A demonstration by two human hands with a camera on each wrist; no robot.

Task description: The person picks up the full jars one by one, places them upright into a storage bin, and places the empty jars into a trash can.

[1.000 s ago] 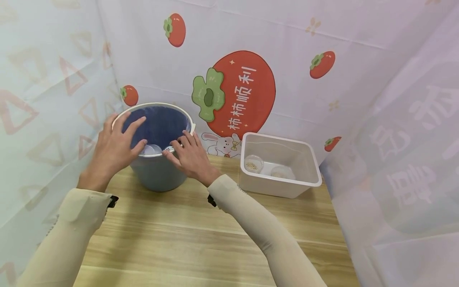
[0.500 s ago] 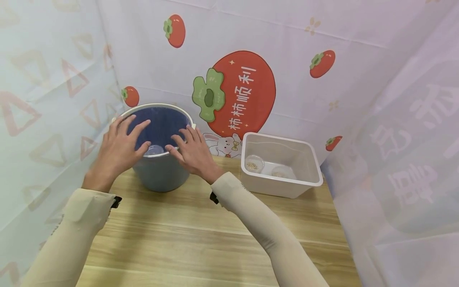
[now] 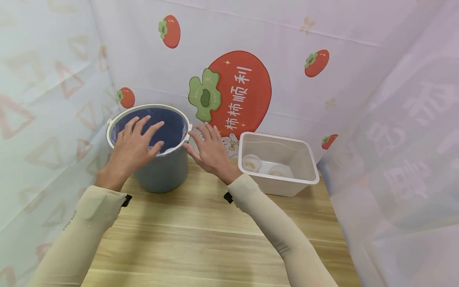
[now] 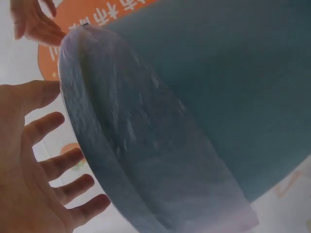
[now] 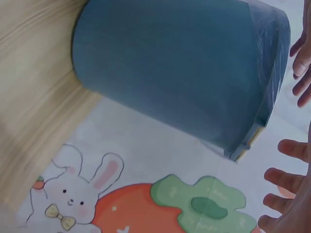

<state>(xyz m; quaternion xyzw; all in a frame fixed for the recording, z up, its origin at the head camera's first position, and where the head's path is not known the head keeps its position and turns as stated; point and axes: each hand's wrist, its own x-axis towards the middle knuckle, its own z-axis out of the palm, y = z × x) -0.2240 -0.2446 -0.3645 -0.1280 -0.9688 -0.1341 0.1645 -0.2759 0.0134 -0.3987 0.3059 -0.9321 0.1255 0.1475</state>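
A blue-grey trash can (image 3: 161,175) stands upright at the back left, with a white ring (image 3: 150,106) around its top. Clear plastic bag film (image 4: 146,131) is folded over the rim and hangs down the outside. My left hand (image 3: 132,149), fingers spread, is over the front-left rim; in the left wrist view its fingertips are right at the rim. Beside the can's right side is my right hand (image 3: 212,152), fingers loosely bent and parted, near the rim's tab (image 3: 188,135). Nothing shows between the fingers of either hand.
A white rectangular bin (image 3: 276,183) stands right of the can, holding a small clear cup (image 3: 252,163) of pale grains and another clear round piece (image 3: 281,171). Both rest on a wood-grain tabletop (image 3: 201,239). Printed cloth walls (image 3: 287,24) close in the back and sides.
My right hand has left the front of the rim and moved to its right side. The left hand has shifted right over the can's front-left rim, uncovering the ring's left tab.
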